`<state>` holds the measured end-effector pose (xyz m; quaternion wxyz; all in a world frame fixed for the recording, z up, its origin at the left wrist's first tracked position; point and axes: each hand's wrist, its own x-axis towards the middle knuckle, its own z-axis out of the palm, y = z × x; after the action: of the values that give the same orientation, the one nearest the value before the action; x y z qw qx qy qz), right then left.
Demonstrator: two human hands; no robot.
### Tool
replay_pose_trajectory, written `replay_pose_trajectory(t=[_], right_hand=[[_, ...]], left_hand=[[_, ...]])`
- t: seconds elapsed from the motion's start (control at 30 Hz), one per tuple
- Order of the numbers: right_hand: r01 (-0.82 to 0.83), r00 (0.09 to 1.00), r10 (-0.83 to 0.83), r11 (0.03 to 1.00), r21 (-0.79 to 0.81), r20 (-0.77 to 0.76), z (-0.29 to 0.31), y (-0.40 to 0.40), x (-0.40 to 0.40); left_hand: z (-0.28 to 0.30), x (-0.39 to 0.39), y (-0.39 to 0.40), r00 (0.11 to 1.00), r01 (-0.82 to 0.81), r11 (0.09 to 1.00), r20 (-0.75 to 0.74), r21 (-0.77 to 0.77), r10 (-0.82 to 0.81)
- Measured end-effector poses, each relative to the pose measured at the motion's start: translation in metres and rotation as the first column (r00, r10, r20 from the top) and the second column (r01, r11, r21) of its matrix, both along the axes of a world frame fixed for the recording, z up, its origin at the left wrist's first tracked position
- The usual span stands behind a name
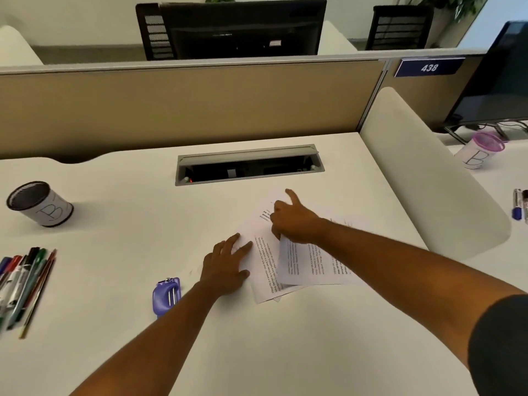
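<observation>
Several printed paper sheets [311, 264] lie loosely fanned on the white desk [114, 218], right of centre. My left hand [227, 267] rests flat on the desk with straight fingers touching the left edge of the sheets. My right hand [294, 221] lies on top of the pile with its index finger stretched out; its thumb and other fingers curl round the edge of the upper sheet and pinch it.
A purple stapler [166, 294] lies left of my left forearm. Several pens and markers [25, 278] lie at the left edge, behind them a black mesh cup marked B [43, 208]. A cable slot [248, 164] is open behind the papers. A white divider [423, 172] stands to the right.
</observation>
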<state>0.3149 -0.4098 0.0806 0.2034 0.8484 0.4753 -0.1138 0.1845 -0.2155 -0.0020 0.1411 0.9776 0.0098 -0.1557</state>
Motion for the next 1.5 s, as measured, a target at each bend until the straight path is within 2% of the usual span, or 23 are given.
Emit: replay_pose_trajectory(t=[0.1, 0.2, 0.27, 0.37, 0.47, 0.57, 0.67, 0.77, 0.93, 1.07, 1.23, 1.37, 1.5], right_hand=[[-0.147, 0.988, 0.150, 0.986, 0.083, -0.029, -0.016, 0.013, -0.007], [-0.232, 0.965, 0.257, 0.928, 0.293, -0.048, -0.032, 0.018, -0.012], [-0.129, 0.985, 0.163, 0.915, 0.382, -0.057, -0.043, 0.022, -0.017], [0.259, 0.964, -0.196, 0.854, 0.452, -0.181, -0.053, 0.019, -0.016], [0.475, 0.876, -0.392, 0.803, 0.359, -0.282, -0.054, -0.002, 0.002], [0.500, 0.849, -0.422, 0.837, 0.225, -0.319, -0.051, -0.025, 0.016], [0.471, 0.863, -0.419, 0.869, 0.150, -0.281, -0.054, -0.036, 0.018], [0.473, 0.866, -0.427, 0.869, 0.145, -0.261, -0.056, -0.035, 0.019], [0.501, 0.839, -0.442, 0.856, 0.132, -0.318, -0.060, -0.036, 0.016], [0.480, 0.840, -0.438, 0.875, 0.063, -0.322, -0.060, -0.039, 0.015], [0.546, 0.773, -0.445, 0.830, 0.116, -0.453, -0.047, -0.058, 0.024], [0.551, 0.789, -0.466, 0.825, 0.126, -0.400, -0.033, -0.081, 0.035], [0.564, 0.777, -0.464, 0.813, 0.144, -0.425, -0.027, -0.092, 0.039]], left_hand=[[0.000, -0.004, 0.003, 0.996, -0.067, 0.996, 0.061, -0.065, 0.071], [0.000, -0.006, 0.007, 0.990, -0.089, 0.992, 0.101, -0.093, 0.098], [-0.001, -0.007, 0.007, 0.990, -0.079, 0.993, 0.111, -0.083, 0.088], [-0.002, -0.007, 0.006, 0.990, -0.086, 0.993, 0.101, -0.084, 0.095], [-0.002, -0.007, 0.008, 0.993, -0.075, 0.995, 0.086, -0.070, 0.081], [-0.002, -0.004, 0.008, 0.994, -0.068, 0.996, 0.081, -0.066, 0.073], [-0.002, -0.002, 0.008, 0.995, -0.062, 0.996, 0.069, -0.057, 0.066], [-0.001, 0.001, 0.009, 0.997, -0.059, 0.997, 0.047, -0.058, 0.062], [-0.002, 0.000, 0.010, 0.997, -0.067, 0.995, 0.045, -0.068, 0.070], [-0.003, -0.002, 0.009, 0.997, -0.067, 0.995, 0.037, -0.069, 0.070], [-0.002, -0.001, 0.010, 0.999, -0.049, 0.995, -0.008, -0.090, 0.048], [-0.002, 0.004, 0.015, 0.997, -0.038, 0.989, -0.074, -0.143, 0.028], [-0.008, 0.008, 0.016, 0.992, 0.038, 0.982, -0.110, -0.183, -0.059]])
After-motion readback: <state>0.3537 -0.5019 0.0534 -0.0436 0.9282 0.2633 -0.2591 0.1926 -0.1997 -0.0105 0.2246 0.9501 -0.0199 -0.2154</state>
